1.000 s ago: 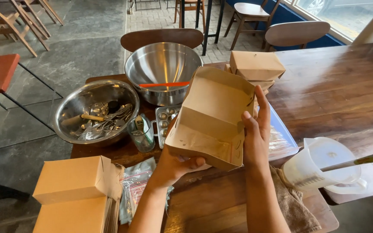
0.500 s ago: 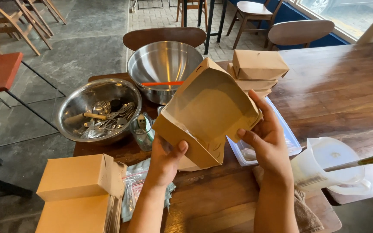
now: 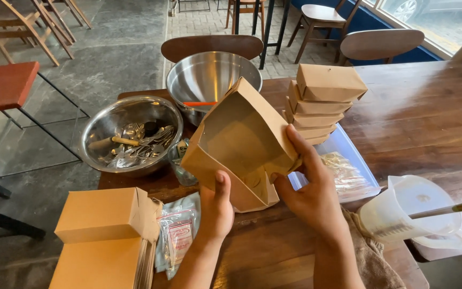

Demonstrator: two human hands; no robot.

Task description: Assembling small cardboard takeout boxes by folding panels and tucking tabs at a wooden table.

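Head view shows us holding a half-folded brown cardboard box point(image 3: 241, 144) above the wooden table point(image 3: 418, 123), left hand point(image 3: 215, 208) grasping its lower corner, right hand point(image 3: 308, 187) pinching the side flap. We'd best press the creases squarely, keeping corners aligned.

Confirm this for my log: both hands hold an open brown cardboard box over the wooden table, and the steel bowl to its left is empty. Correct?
Not quite. In the head view the left hand and right hand do hold the open brown cardboard box over the wooden table, but the steel bowl to its left is not empty: it holds a pile of metal cutlery.
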